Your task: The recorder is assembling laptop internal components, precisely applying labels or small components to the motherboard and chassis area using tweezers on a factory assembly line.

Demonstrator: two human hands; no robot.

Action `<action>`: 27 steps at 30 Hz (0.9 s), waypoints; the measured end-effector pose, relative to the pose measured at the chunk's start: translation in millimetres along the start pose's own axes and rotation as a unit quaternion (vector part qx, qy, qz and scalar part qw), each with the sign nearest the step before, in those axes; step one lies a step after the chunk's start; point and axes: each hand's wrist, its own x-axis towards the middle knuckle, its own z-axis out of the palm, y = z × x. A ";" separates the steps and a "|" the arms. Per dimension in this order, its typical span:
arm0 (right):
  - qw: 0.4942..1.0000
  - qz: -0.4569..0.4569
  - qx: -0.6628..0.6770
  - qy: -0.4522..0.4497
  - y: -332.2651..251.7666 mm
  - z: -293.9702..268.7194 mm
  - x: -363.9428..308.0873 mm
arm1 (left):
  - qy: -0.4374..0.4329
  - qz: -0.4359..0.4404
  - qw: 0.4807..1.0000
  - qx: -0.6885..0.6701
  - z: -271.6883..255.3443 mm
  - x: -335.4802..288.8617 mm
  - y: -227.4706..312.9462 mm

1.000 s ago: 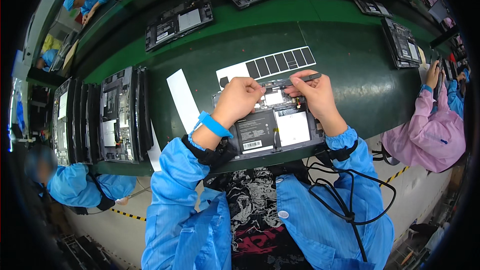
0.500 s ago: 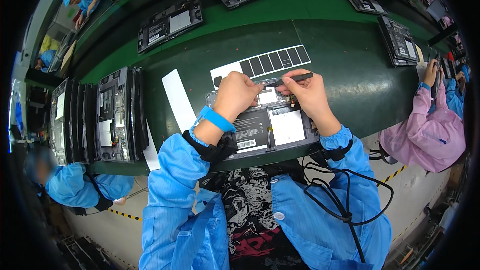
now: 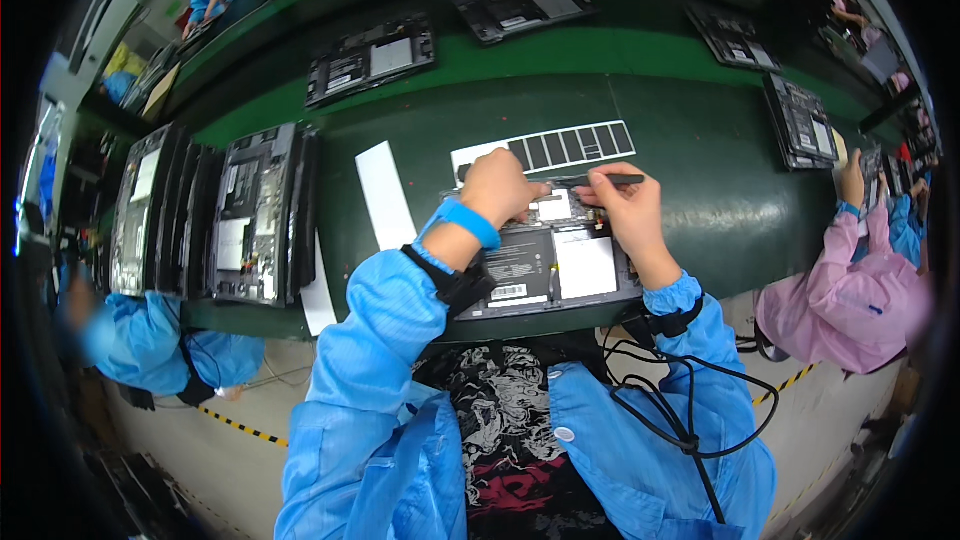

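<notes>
I see my right hand [image 3: 622,208] pinching a dark tool [image 3: 600,180], my left hand [image 3: 497,188] pressing the opened laptop [image 3: 560,265]; a slip could scratch the parts just below.

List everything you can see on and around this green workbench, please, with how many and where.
Opened device under the hands: one, dark with a white patch, near edge of the bench.
Slim dark tool: one, black, in the right hand.
Sheet of dark rectangular pads: one, white backing, just beyond the hands.
White paper strip: one, left of the hands.
Stacked opened devices: several, dark, left side of the bench.
Opened devices on the far belt: several, dark, spread along it.
Green bench: one, matte green.
Co-workers: one in pink at right, one in blue at left.
Black cable: one, by the right sleeve.
Blue wristband: one, left wrist.
Left hand: on the device.
Right hand: holding the tool.
</notes>
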 end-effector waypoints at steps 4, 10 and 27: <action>0.997 -0.020 0.039 0.060 -6.3 -12.6 -8.1 | 0.122 0.179 0.976 0.038 6.6 -46.1 -9.6; 0.999 -0.011 -0.047 0.012 -25.8 9.9 -74.2 | 0.343 0.132 0.927 0.079 -18.0 -159.0 -119.1; 0.896 -0.179 -0.371 -0.164 36.0 170.5 -66.9 | 0.329 0.137 0.917 0.181 11.4 -178.3 -184.3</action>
